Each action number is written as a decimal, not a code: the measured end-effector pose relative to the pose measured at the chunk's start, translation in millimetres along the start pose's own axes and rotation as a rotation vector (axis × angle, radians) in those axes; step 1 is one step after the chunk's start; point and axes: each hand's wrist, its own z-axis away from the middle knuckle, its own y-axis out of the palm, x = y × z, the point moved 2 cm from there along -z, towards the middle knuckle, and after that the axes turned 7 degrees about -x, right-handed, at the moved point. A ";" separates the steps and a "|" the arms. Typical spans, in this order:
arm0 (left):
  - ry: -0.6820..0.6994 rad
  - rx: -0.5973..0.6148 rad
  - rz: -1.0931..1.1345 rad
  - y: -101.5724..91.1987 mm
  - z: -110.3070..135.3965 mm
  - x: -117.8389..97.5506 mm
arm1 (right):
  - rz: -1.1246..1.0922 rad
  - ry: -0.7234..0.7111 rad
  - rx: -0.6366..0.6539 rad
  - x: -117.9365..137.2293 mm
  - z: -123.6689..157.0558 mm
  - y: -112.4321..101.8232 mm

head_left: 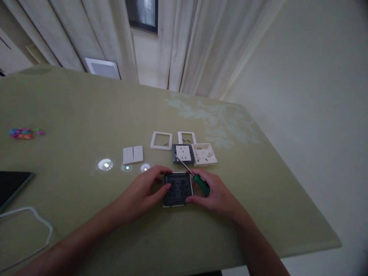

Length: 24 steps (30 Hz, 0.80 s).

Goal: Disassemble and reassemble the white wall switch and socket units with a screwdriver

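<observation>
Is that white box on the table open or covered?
Open: the white box beyond the right hand shows its inside, with no lid over it.

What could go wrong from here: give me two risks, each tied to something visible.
1. The right hand holds the green-handled metal screwdriver while also steadying the square black plastic plate, so its grip on either might slip.
2. Small, thin, dark screw-like pieces lie loose within the white rectangular plastic frames; a knock to the frames could scatter them, and they might be hard to find.
</observation>
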 end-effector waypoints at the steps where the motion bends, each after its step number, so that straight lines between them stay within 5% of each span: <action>1: -0.004 -0.006 0.004 1.0 -0.6 0.8 | -0.001 -0.004 0.002 0.3 -0.1 0.5; 24: 0.132 0.076 -0.135 -6.5 2.4 -9.2 | 0.006 -0.038 0.033 -3.4 -1.1 4.0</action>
